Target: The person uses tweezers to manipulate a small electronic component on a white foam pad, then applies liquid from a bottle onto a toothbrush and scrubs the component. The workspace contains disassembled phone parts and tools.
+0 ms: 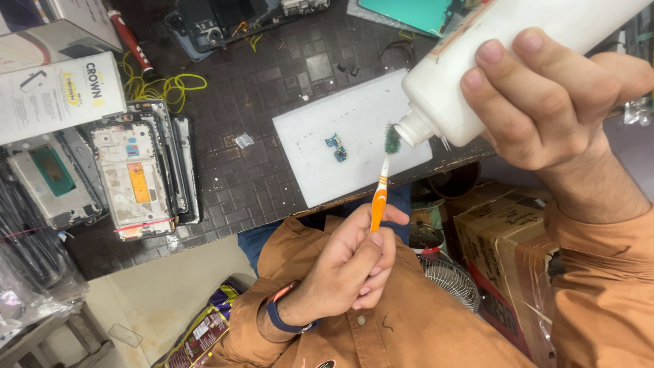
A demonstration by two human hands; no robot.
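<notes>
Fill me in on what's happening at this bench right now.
A person in an orange shirt holds an orange-handled toothbrush in the left hand, bristles up. The right hand tips a white plastic bottle so its nozzle meets the bristles. Beyond them, a small blue circuit part lies on a white foam pad on the dark gridded work mat. A stack of opened phone frames sits to the left.

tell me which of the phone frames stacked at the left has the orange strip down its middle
The top phone frame of the pile, lying face up with an orange strip at its centre. The frame to its left shows a teal-green panel instead.
</notes>
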